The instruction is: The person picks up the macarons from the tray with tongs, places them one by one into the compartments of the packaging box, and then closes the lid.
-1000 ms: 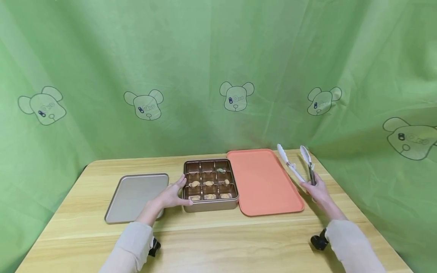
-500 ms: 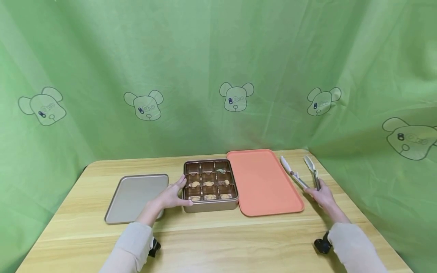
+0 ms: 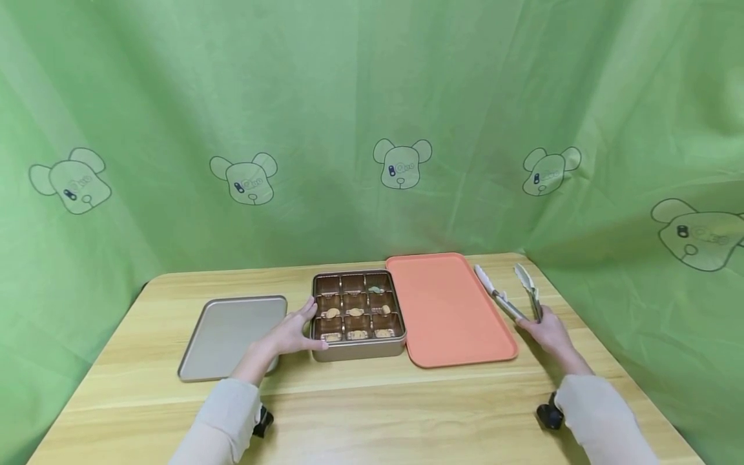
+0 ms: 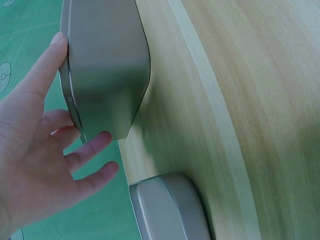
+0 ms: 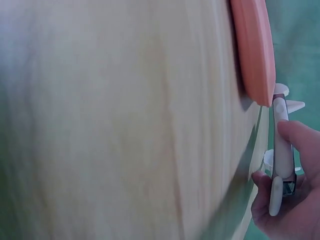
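In the head view, my left hand (image 3: 293, 332) rests at the front left corner of a bronze tin (image 3: 360, 352), thumb on the front rim and fingertips along the left side. The left wrist view shows these fingers spread and only loosely bent. A clear divided insert in the tin has small tan cookies (image 3: 356, 312) in its front and middle rows. A small green piece (image 3: 376, 290) lies at the back right. My right hand (image 3: 549, 332) holds spread tongs (image 3: 508, 307) with white scalloped tips, low over the table's right side. Nothing is between the tips.
A coral tray (image 3: 447, 310) with a bare surface lies between the tin and the tongs, close against the tin's right side. To the left lies a flat grey-bronze lid (image 3: 232, 336). Behind the wooden table (image 3: 378, 413) hangs a green curtain (image 3: 325, 226).
My right hand and the tongs have come down and slightly toward me, the tips dropping nearer to the table. The left hand and the tin have stayed in place.
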`<state>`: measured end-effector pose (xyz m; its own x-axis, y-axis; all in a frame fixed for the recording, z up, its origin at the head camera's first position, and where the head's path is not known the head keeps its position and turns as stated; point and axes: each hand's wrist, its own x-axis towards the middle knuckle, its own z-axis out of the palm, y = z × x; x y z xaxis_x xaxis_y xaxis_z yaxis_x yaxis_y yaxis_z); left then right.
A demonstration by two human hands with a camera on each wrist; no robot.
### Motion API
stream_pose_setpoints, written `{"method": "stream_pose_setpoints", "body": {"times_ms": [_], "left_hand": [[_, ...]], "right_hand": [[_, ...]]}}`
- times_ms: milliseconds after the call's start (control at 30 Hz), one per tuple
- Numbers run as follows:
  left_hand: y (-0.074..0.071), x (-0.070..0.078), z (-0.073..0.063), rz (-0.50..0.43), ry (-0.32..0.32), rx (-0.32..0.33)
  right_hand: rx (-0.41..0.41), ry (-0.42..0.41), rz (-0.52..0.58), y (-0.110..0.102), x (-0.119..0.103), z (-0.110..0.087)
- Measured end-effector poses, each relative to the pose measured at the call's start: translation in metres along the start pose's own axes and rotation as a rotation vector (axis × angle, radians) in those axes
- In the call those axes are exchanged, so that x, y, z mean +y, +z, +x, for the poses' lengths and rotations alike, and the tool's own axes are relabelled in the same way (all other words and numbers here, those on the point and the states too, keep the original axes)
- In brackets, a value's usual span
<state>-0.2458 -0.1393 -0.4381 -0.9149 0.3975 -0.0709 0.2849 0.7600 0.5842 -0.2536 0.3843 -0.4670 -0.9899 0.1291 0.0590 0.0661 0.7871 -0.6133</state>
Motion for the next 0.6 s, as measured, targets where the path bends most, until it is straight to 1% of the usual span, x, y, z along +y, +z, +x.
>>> {"method": "stream_pose_setpoints", "body": {"times_ms": [133,333,500,600], "left_hand": [[0.0005,0.0,-0.0005,0.002,0.002,-0.002],[0.0015,-0.0009,0.0,-0.001,0.001,-0.007],[0.0007,-0.0003,0.0005,0.003,0.003,0.002],[0.0004,-0.0004,0.0006,0.004,0.0,0.001]], "right_hand": [[0.001,-0.005,-0.08,-0.0014,0.0003,-0.0003],[-0.014,-0.004,-0.099,-0.0023,0.0034,0.0009],[-0.006,-0.005,-0.105,-0.0028,0.0056,0.0021],[-0.003,0.003,-0.127,-0.0029,0.0056,0.0027]]}}
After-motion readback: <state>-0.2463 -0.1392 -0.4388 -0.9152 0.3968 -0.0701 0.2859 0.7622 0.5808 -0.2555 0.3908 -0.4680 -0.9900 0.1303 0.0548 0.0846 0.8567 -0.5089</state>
